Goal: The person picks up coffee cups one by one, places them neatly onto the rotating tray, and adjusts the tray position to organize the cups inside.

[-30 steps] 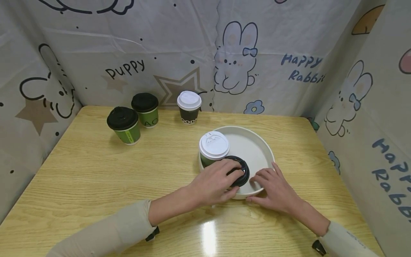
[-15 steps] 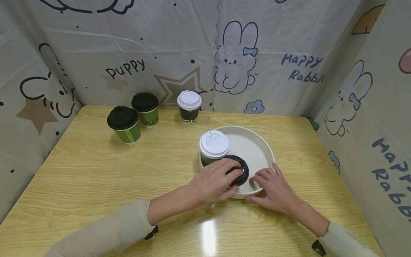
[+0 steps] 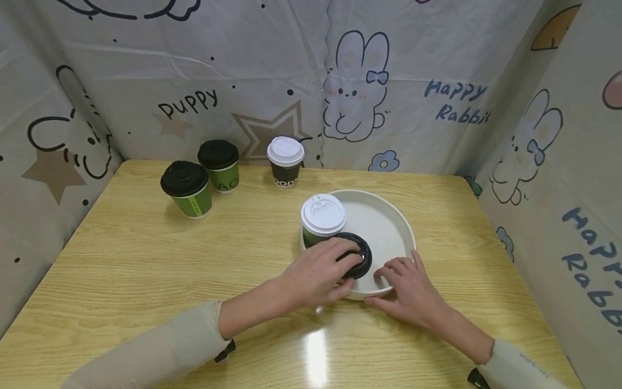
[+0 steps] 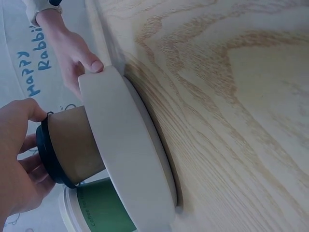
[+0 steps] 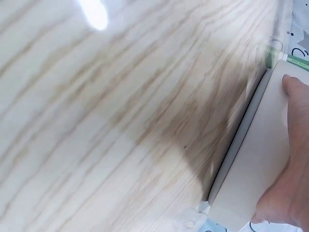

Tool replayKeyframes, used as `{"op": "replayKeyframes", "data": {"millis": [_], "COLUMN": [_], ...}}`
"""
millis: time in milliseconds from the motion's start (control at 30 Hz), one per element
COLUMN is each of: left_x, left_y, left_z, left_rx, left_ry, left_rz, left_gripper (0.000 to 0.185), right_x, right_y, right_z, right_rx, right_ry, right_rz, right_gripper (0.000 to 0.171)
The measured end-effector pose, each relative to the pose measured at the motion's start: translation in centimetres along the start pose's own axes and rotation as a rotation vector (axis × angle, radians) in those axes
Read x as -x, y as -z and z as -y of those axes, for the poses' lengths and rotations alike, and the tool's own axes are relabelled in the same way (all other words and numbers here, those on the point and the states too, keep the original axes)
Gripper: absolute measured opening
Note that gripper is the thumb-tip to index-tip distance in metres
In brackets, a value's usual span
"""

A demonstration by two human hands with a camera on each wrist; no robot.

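Note:
A round white tray [image 3: 386, 229] stands on the wooden table. Inside it, at the left, is a green paper cup with a white lid [image 3: 323, 213]. In front of that cup is a brown paper cup [image 4: 75, 140] with a black lid [image 3: 359, 259]. My left hand [image 3: 316, 273] grips this brown cup by its lid, thumb on the near side and fingers over the far side. My right hand [image 3: 413, 286] holds the tray's near right rim, fingers inside and thumb against the outer wall [image 5: 263, 150].
Two green cups with black lids, the nearer one [image 3: 187, 189] and the farther one [image 3: 220, 165], stand at the back left. A black cup with a white lid [image 3: 285, 162] stands at the back middle. Printed cloth walls [image 3: 272, 65] enclose the table's back and sides.
My left hand and the black-lidded brown cup have shifted slightly left, closer to the white-lidded cup. My right hand has slid a little left along the rim.

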State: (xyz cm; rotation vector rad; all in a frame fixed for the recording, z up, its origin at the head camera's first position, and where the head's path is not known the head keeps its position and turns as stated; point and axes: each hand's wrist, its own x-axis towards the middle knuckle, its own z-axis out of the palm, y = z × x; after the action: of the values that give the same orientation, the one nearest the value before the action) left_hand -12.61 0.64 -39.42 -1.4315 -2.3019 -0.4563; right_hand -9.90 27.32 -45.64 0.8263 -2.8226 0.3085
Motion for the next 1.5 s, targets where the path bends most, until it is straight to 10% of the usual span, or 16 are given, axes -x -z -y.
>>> {"op": "replayKeyframes", "data": {"millis": [833, 1500], "left_x": [1.2, 1.4], "left_y": [0.5, 1.3], "left_z": [3.0, 4.8], "left_rx": [0.158, 0.241], "left_ry": [-0.045, -0.056], "left_rz": [-0.010, 0.072], "left_gripper": [0.032, 0.036], "right_x": [-0.2, -0.7], "right_y": [0.2, 0.9], "right_z": [3.9, -2.5], "right_rx": [0.147, 0.055], "right_ry": [-0.114, 0.204], "right_rz": [0.061, 0.102], "right_gripper": [0.056, 0.053]}}
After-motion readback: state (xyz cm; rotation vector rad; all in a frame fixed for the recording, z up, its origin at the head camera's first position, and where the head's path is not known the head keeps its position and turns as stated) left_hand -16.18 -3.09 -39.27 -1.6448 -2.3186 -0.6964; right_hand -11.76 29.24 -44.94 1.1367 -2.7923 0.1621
